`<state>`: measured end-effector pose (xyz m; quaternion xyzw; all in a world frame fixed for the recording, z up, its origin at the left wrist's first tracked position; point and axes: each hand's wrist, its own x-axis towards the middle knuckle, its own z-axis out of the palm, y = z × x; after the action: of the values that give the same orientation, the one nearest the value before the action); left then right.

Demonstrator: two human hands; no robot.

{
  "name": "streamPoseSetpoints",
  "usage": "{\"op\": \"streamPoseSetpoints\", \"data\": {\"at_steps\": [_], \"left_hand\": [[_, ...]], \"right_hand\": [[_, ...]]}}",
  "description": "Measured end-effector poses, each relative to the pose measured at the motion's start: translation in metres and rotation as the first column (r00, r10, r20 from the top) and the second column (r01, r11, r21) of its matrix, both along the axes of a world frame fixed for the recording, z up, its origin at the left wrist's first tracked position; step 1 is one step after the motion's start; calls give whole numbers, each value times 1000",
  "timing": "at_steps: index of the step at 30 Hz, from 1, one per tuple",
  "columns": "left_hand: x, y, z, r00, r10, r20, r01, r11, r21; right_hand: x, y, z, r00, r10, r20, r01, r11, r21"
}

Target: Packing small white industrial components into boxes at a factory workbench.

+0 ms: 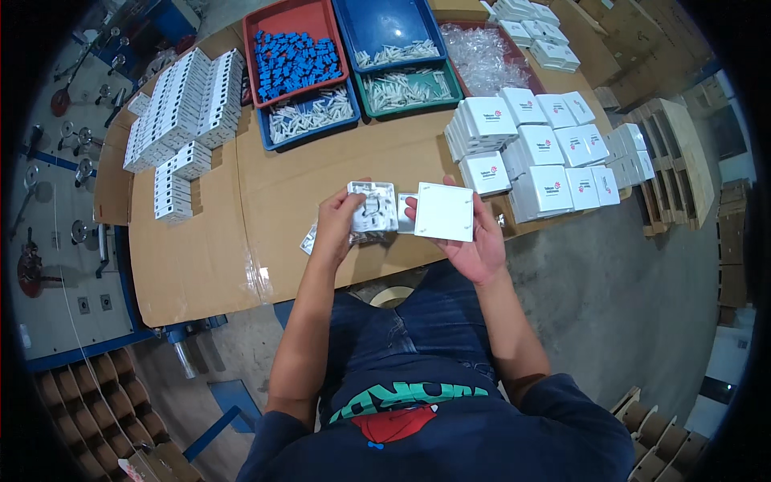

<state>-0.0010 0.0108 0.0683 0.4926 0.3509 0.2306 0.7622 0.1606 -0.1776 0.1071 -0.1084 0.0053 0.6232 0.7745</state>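
My left hand (336,223) is closed on a square white plastic box base (373,207), its thumb over the near edge. Moulded fittings show inside the base. On my right hand (479,245) rests a square white cover (445,212), gripped at its edges, with small pegs near its corners. The two parts are held side by side, apart from each other, over the table's near edge. Between and below them lies another white piece (406,214), partly hidden. One more white part (308,240) pokes out beside my left hand.
Stacked white boxes (546,145) stand on the right; rows of white units (185,108) on the left. At the back are a red tray (250,48) of blue parts, blue (277,146) and green (418,107) trays of white pieces, and clear plastic bags (486,56). Cardboard covers the table (201,265).
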Motion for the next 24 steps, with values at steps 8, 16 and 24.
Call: {"op": "streamPoseSetpoints", "data": {"at_steps": [8,16,24], "left_hand": [[6,-53,-11,758,336,559,270,619,-738],[-2,-57,6,780,244,576,321,634,-703],[-20,-61,18,828,175,532,263,718,-645]], "right_hand": [[-19,-1,10,986,11,163,-13,1000,11],[-19,-4,5,902,17,432,-2,999,-35],[-25,-3,24,867,47,495,-23,998,-54]]}}
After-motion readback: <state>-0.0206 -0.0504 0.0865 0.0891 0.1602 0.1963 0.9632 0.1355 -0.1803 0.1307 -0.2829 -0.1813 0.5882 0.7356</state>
